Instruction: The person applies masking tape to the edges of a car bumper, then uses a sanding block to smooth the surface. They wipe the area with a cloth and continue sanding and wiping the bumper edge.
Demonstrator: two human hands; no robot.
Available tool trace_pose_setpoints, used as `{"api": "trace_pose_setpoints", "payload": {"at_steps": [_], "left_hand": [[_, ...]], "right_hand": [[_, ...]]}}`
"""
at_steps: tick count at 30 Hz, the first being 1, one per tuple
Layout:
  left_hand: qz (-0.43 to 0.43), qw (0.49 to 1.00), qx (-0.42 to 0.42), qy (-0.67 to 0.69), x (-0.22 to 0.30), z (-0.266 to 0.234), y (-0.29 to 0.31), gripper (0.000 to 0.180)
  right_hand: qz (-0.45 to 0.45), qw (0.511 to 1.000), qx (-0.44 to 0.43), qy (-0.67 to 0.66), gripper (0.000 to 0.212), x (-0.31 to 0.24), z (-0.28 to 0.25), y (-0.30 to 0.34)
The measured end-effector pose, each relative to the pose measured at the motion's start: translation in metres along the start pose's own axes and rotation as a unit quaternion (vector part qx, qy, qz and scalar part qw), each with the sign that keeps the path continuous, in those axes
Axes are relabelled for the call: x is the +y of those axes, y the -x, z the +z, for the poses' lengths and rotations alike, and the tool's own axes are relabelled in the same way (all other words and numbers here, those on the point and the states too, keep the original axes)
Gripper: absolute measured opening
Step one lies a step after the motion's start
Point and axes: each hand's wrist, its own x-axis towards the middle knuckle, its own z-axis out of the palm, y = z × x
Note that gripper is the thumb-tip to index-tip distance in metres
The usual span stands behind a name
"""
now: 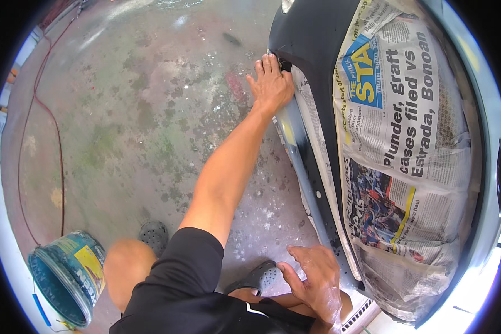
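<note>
We lay our left hand (273, 86) against the black panel (309, 36) at our right, its grip unclear, our right hand (315, 278) loosely spread nearby, and a catching fingertip could tear the newspaper (428, 195).

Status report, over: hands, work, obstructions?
Left hand at the dark panel's edge; right hand open, lower down. Newspaper sheets beside panel. Teal bucket far left, clear of both hands.
</note>
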Motion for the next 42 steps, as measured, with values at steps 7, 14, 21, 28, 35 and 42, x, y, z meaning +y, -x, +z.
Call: {"api": "trace_pose_setpoints", "payload": {"at_steps": [7,14,21,28,35,42], "left_hand": [[-0.02,0.999,-0.045,0.023,-0.004,-0.009,0.004,0.073],[0.021,0.999,-0.024,0.009,-0.024,-0.008,0.0,0.071],[0.062,0.998,0.001,-0.022,-0.005,-0.006,0.024,0.07],[0.163,0.982,0.036,-0.085,-0.015,0.009,0.066,0.067],[0.226,0.968,0.013,-0.105,-0.004,0.01,0.164,0.065],[0.197,0.98,0.003,-0.035,-0.004,0.01,0.181,0.067]], "right_hand": [[0.002,1.0,-0.022,-0.003,0.038,-0.001,-0.001,0.006],[-0.007,0.999,-0.03,-0.012,0.037,-0.001,0.001,0.006],[-0.011,0.999,-0.035,-0.007,0.038,-0.003,-0.002,0.009],[-0.012,0.999,-0.029,0.014,0.037,-0.005,-0.011,0.009],[0.009,0.998,-0.054,0.004,0.037,-0.003,-0.018,0.029],[-0.019,0.998,-0.05,-0.013,0.038,-0.013,-0.02,0.025]]}}
